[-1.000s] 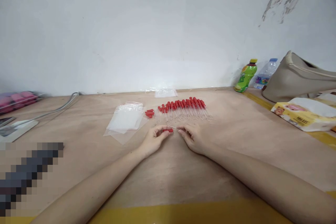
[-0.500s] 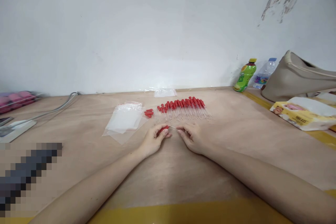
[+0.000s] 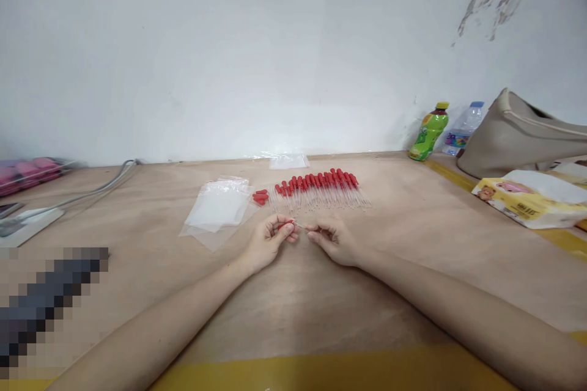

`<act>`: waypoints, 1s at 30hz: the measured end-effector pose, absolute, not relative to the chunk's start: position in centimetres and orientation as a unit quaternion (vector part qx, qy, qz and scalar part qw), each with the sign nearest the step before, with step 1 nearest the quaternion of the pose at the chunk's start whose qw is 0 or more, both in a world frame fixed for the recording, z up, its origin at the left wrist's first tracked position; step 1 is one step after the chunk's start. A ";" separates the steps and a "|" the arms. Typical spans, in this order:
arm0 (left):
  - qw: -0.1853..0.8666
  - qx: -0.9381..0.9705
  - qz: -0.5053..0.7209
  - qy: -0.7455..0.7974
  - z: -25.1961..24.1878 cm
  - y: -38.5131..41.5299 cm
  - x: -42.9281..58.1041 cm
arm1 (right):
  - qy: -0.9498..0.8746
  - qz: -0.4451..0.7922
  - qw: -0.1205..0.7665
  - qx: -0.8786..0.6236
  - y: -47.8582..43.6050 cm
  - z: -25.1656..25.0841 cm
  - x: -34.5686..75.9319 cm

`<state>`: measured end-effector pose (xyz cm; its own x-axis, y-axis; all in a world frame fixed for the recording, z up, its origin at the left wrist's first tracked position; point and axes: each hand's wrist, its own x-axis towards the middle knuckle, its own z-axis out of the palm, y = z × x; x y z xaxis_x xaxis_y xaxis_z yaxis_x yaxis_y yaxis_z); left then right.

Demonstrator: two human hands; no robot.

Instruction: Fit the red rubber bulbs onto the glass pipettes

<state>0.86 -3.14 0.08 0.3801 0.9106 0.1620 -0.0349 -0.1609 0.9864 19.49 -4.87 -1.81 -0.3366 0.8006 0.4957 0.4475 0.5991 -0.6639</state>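
Observation:
My left hand (image 3: 266,247) is closed around a red rubber bulb (image 3: 287,224), which the fingers partly cover. A thin clear tube (image 3: 298,225) juts from the bulb toward my right hand (image 3: 337,243), whose thumb and fingertips pinch its other end. Just beyond both hands lies a row of droppers (image 3: 321,181), red bulbs at the far end and clear tubes pointing toward me. Several loose red bulbs (image 3: 260,198) sit at the left of that row, beside a few bare tubes. Clear plastic zip bags (image 3: 217,204) are stacked farther left.
Against the wall at right stand a green drink bottle (image 3: 428,134) and a clear water bottle (image 3: 458,137). A beige bag (image 3: 518,140) and a yellow tissue pack (image 3: 523,204) are near them. Another plastic bag (image 3: 288,162) lies by the wall; a grey cable (image 3: 101,186) runs at left.
My right fingertips have come slightly left, nearer to my left hand, and less of the tube shows between them. My left fingers have shifted a little on the bulb.

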 end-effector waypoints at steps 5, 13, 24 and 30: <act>0.526 0.675 0.394 0.336 0.0 -3.5 0.6 | -0.798 0.268 0.368 -0.395 -4.5 -0.7 20.6; 0.244 0.854 0.313 0.337 -1.2 -3.1 -0.1 | -0.889 -0.054 0.254 -0.378 -5.7 0.9 21.3; 0.142 0.857 0.332 0.368 1.0 -2.7 -0.4 | -0.827 0.021 0.373 -0.420 -4.8 -0.5 20.9; 0.272 0.822 0.326 0.380 0.2 -2.4 -0.4 | -0.827 0.014 0.376 -0.418 -5.3 -0.5 20.8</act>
<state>-0.36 -2.36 0.16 0.4986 0.8019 0.3293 0.4477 -0.5635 0.6943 20.75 -5.28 -0.54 -0.3691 0.7013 0.6098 0.6807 0.6507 -0.3364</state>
